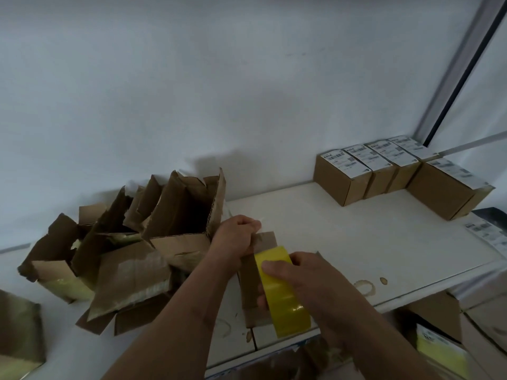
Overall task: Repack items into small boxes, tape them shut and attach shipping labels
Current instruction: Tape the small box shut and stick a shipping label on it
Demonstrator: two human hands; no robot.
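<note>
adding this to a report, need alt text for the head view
A person's left hand holds a small cardboard box on a white table while the right hand runs a yellow tape roll over it. Torn boxes lie left, labelled boxes far right.

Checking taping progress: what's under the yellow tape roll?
The small cardboard box lies under the tape roll, which the right hand grips. The left hand holds the box's far end. Its contents are hidden.

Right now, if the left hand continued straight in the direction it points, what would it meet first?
Probably the tall open torn brown cardboard box. The left hand, gripping the small brown cardboard box, points up and away toward the white wall; depth is unclear.
</note>
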